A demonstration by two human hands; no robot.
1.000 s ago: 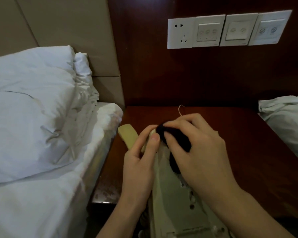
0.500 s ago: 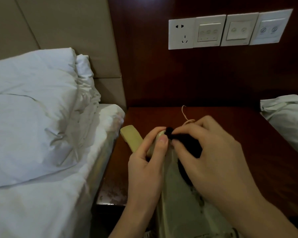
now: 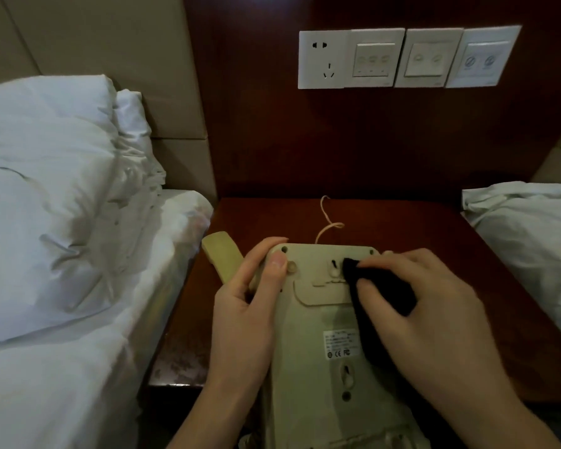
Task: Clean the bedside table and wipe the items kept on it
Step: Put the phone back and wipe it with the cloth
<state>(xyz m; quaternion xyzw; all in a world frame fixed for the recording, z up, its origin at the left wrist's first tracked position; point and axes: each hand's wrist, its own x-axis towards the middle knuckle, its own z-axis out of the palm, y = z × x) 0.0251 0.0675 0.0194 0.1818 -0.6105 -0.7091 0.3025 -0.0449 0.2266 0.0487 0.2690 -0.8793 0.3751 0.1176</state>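
over dark wood, left hand [image 3: 243, 306] grips smooth beige phone [image 3: 318, 322]; right hand [image 3: 434, 315] clutches black cloth [image 3: 382, 293].

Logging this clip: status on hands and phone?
Left hand grips upturned phone base. Right hand presses black cloth on its underside. Handset off-hook beside it. Nothing blocking.

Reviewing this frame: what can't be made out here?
All in the head view:
- Telephone base: only its underside shows, so keypad side is hidden; near end cut off by bottom edge.
- Rating label: print too small to read.
- Handset: near part hidden behind left hand.
- Black cloth: mostly covered by right hand.
- Switch panel icons: too blurred.
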